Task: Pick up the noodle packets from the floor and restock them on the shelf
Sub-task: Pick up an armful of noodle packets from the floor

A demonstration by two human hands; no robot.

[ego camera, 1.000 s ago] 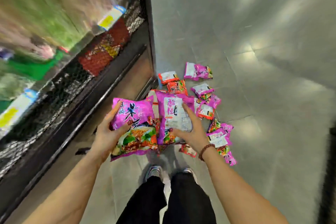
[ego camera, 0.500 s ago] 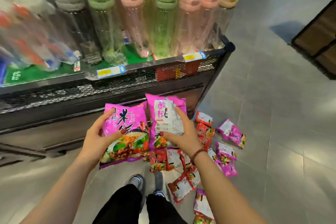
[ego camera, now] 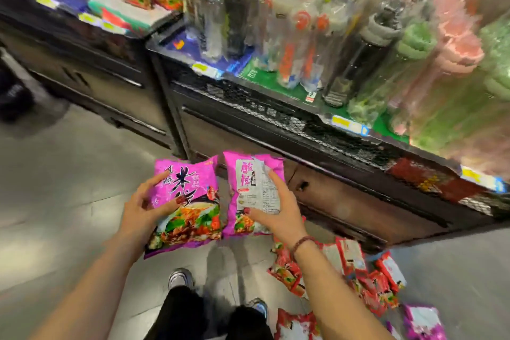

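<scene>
Packets (ego camera: 350,257) are strewn on the floor (ego camera: 69,201), cut off at the bottom edge and partly hidden by the right forearm. Higher, the left pink packet (ego camera: 193,218) is gripped by the left hand (ego camera: 143,210), the right pink packet (ego camera: 242,174) by the right hand (ego camera: 278,212), fingers curled round each. Beyond, shelf (ego camera: 276,116) and bottles (ego camera: 358,63) are smeared by blur.

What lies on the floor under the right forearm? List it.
Red noodle packets lie scattered on the grey floor, a pink packet beside them. The forearm covers part of the pile, so no full count.
</scene>
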